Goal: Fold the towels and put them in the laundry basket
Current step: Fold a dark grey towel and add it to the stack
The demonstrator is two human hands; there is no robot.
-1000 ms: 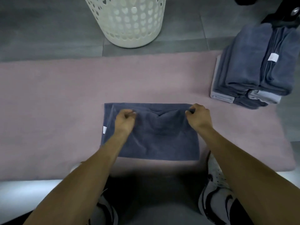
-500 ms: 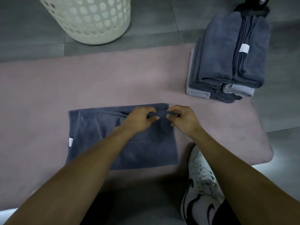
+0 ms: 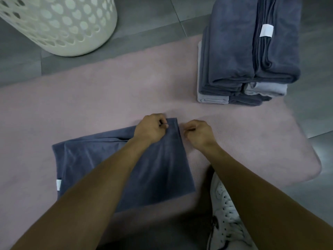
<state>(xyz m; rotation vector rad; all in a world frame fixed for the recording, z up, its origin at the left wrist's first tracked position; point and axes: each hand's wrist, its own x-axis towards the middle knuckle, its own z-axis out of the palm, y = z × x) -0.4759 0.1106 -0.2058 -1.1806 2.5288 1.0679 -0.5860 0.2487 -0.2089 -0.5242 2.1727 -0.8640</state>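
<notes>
Pinching the far right corner of the dark blue towel [image 3: 115, 168]: left hand [image 3: 150, 129], fingers curled tight on the cloth. Just right of that grip, off the towel's edge, right hand [image 3: 198, 133], curled, fingertips blurred, no cloth visibly held. Beneath both, pink mat [image 3: 90, 98]. Far right of the grip, stacked folded towels [image 3: 248, 56], top cut off. Far left, laundry basket [image 3: 61, 24], rim out of view.
</notes>
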